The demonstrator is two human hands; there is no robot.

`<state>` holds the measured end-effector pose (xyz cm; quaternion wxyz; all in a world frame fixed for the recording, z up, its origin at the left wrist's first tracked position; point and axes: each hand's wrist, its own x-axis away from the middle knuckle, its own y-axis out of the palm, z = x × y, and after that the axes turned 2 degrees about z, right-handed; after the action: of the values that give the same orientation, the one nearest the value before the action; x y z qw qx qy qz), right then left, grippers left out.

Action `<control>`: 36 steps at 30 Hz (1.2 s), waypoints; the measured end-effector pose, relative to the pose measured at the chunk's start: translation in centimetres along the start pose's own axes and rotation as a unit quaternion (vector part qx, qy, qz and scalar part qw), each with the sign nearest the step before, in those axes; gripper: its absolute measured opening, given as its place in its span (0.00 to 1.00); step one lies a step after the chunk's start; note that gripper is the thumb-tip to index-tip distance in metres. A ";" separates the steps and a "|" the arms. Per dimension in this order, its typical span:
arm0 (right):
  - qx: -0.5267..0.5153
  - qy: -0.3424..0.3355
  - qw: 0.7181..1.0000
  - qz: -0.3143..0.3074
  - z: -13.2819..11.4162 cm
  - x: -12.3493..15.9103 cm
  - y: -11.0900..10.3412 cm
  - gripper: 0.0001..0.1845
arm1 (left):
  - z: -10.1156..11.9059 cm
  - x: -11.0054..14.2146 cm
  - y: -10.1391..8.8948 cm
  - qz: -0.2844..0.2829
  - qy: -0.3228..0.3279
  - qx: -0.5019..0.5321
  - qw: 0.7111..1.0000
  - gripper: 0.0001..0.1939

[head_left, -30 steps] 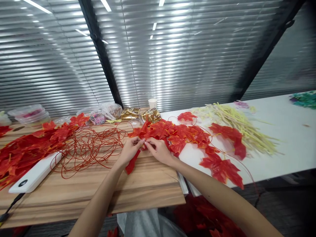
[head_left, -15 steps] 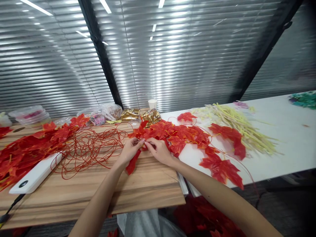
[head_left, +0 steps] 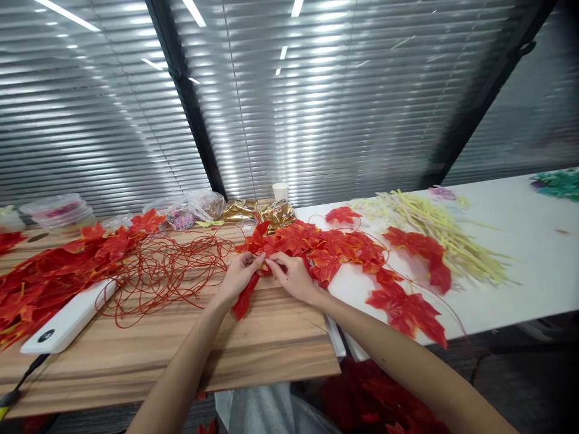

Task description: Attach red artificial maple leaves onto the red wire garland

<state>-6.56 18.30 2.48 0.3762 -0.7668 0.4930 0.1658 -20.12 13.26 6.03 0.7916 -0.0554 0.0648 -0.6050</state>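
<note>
My left hand (head_left: 240, 274) and my right hand (head_left: 292, 276) meet over the wooden board, thumbs and forefingers pinched together at the yellowish stem of a red artificial maple leaf (head_left: 244, 301). That leaf hangs down below the fingertips. Whether the thin cord also runs between the fingers is too small to tell. Just behind and right of my hands lies a cluster of strung red maple leaves (head_left: 337, 241). To the left spreads a loose tangle of thin red cord (head_left: 172, 271).
A pile of red leaves (head_left: 67, 265) and a white power bank (head_left: 67, 319) with a cable lie at the left. Gold wrappers (head_left: 277, 212) and a paper cup (head_left: 280, 191) stand at the back. Yellow strips (head_left: 447, 235) lie on the white table (head_left: 534, 259).
Almost nothing differs. Both hands keep their pinch at the leaf stem, and the view has shifted very slightly.
</note>
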 end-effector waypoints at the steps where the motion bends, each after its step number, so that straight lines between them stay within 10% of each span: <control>1: 0.000 0.002 1.000 0.000 0.0 0.0 0.0 0.10 | 0.0 0.0 0.0 0.001 0.000 0.000 1.000 0.21; 36: 0.005 0.015 0.999 -0.037 0.2 0.0 0.1 0.09 | 0.6 0.0 0.0 -0.047 0.066 -0.114 0.990 0.17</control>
<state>-6.61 18.41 2.26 0.3789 -0.7847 0.4708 0.1380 -20.02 13.26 6.63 0.7451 -0.1084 0.1823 -0.6323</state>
